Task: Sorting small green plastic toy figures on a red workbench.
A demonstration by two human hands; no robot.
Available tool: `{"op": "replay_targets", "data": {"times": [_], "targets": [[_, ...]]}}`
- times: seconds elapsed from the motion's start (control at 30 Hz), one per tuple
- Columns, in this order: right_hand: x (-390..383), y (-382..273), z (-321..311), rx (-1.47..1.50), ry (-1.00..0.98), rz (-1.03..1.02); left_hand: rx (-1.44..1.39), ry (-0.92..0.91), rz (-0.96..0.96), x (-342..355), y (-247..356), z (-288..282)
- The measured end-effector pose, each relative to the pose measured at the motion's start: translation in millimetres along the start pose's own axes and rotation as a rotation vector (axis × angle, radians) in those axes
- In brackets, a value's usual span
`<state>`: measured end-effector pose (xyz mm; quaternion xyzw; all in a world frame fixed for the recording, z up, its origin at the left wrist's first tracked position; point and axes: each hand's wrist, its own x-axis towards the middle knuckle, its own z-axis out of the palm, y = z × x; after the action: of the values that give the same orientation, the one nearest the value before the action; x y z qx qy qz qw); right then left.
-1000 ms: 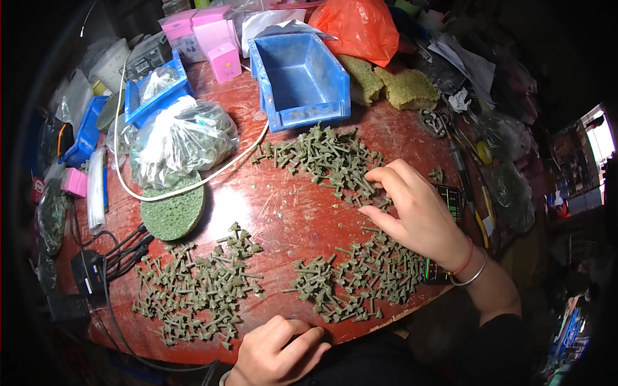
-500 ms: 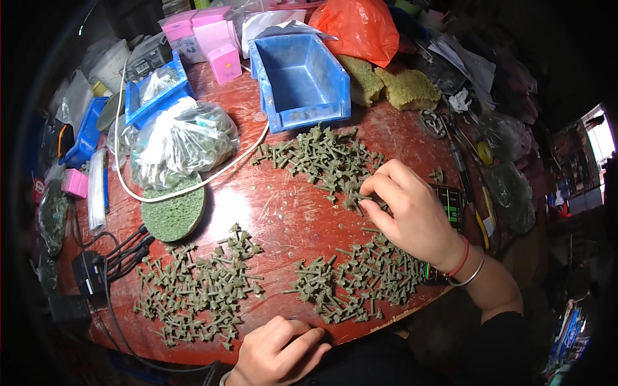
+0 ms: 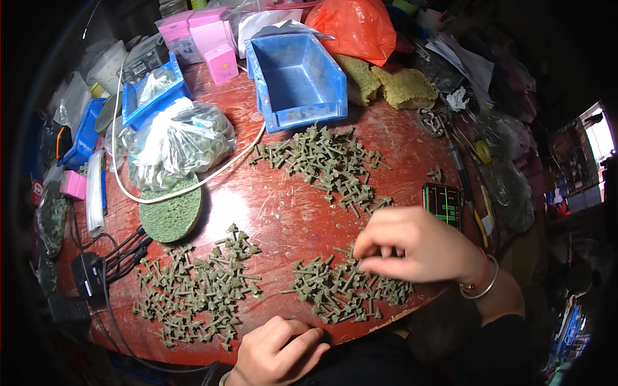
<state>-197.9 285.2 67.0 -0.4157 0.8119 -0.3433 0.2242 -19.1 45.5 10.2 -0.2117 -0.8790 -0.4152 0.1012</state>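
tabletop (image 3: 283,215): red, glossy, scratched, pale along its near edge
glare (image 3: 226,207): a white patch on the tabletop, left of centre
bright opening (image 3: 599,139): far right, window or doorway unclear
surroundings: deep shadow, blurred clutter (image 3: 569,334) at lower right

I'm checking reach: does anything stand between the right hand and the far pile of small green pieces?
Nothing visible does: only red tabletop shows between the right hand and the far pile of green pieces.

Between three heaps of small grey-green stemmed pieces (image 3: 331,164), the scratched red tabletop (image 3: 270,219) leaves my right hand (image 3: 425,248) room leftward; a round green sponge (image 3: 168,220) and looped white cable (image 3: 164,197) obstruct beyond, an open blue plastic bin (image 3: 304,117) ahead.
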Motion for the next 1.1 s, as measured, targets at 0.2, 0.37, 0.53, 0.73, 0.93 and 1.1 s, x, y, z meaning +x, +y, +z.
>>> {"op": "replay_targets", "data": {"times": [0.2, 0.37, 0.53, 0.73, 0.93, 1.1], "targets": [[15.9, 22.9, -4.8, -0.25, 0.366, 0.093, -0.008, 0.006, 0.002, 0.1, -1.7, 1.2], [18.0, 27.9, 0.4, -0.335, 0.358, 0.065, -0.014, 0.003, -0.008, -0.5, -1.6, 1.0], [14.8, 24.2, -1.6, -0.253, 0.38, 0.125, -0.002, 0.004, -0.003, 0.0, -1.4, 1.0], [11.7, 28.6, 1.0, -0.308, 0.37, 0.121, 0.009, 0.001, -0.015, -1.8, -0.2, 1.2], [10.0, 26.1, 4.6, -0.438, 0.371, 0.092, 0.001, 0.003, -0.018, -1.8, -0.2, 0.9], [13.4, 11.0, 5.6, -0.381, 0.517, 0.112, 0.009, 0.011, -0.008, -2.3, -0.7, 0.9]]}}
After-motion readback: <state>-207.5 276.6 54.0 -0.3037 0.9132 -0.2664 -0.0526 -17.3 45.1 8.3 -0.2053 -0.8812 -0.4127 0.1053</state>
